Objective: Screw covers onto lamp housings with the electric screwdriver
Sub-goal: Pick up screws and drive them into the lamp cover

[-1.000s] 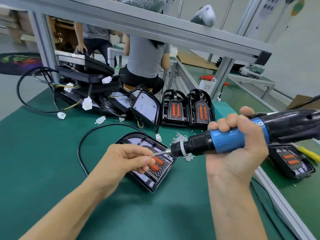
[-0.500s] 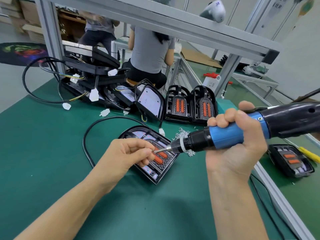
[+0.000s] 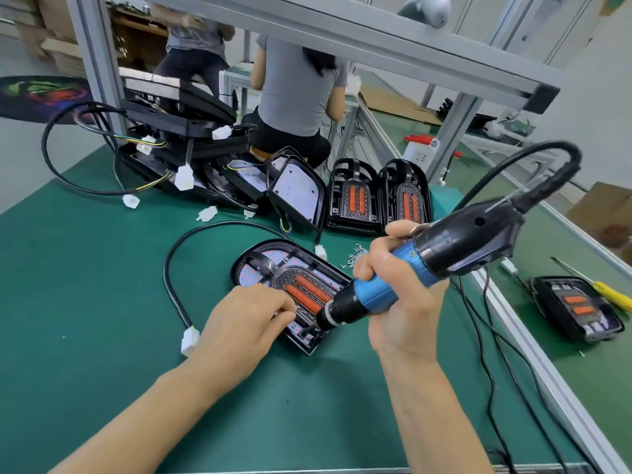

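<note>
On the lamp housing (image 3: pixel 294 289), left fingers (image 3: pixel 280 311) pinching, right hand (image 3: pixel 400 302) gripping the screwdriver (image 3: pixel 427 265).

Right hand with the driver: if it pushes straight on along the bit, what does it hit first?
Likely the near end of the black lamp cover with orange lenses: the right hand aims the blue-and-black electric screwdriver down-left, its tip at the cover by the left hand's fingertips. Contact depth is unclear.

No text, label, brand or number can be read anywhere in view. A white sign (image 3: pixel 550 5) at the top right carries dark marks, but they are too blurred and cropped to make out.
</note>
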### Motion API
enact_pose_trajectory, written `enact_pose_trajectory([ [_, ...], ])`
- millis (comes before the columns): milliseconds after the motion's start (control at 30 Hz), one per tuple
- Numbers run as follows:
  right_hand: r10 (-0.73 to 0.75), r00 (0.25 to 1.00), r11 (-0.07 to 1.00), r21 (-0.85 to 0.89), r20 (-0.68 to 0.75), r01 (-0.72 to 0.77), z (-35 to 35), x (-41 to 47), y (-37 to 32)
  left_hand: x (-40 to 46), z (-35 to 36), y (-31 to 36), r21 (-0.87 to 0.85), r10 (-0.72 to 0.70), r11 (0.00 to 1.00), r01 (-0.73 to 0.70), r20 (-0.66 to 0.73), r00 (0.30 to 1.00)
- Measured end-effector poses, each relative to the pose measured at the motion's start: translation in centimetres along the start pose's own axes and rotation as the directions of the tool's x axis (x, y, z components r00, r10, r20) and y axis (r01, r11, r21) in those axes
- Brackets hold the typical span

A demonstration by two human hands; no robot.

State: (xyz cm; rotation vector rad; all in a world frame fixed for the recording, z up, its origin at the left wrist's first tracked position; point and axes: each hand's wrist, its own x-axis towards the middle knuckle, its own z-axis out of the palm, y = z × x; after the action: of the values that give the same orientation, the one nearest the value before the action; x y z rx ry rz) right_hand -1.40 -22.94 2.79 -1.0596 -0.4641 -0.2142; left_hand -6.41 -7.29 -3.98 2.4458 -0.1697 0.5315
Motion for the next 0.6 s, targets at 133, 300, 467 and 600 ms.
enact_pose_trajectory([
  [133,0.004,1.000,1.000,-0.025,0.017,-0.004,0.12,-0.09,0.24,0.04,0.12,-0.13,0.018,0.011,1.000,-0.011,0.015,1.000],
  [300,-0.009,0.998,0.997,-0.082,0.067,0.015,0.15,-0.03,0.24,-0.07,0.23,0.05,0.046,0.028,0.999,-0.028,0.003,1.000],
  [467,-0.008,0.997,0.998,-0.056,0.078,0.012,0.12,-0.12,0.16,-0.05,0.29,-0.23,0.028,0.014,1.000,-0.014,0.026,1.000],
  [600,-0.012,0.997,0.996,-0.086,0.070,0.018,0.01,-0.39,0.16,-0.09,0.32,-0.46,0.028,-0.016,1.000,0.014,0.076,0.997],
])
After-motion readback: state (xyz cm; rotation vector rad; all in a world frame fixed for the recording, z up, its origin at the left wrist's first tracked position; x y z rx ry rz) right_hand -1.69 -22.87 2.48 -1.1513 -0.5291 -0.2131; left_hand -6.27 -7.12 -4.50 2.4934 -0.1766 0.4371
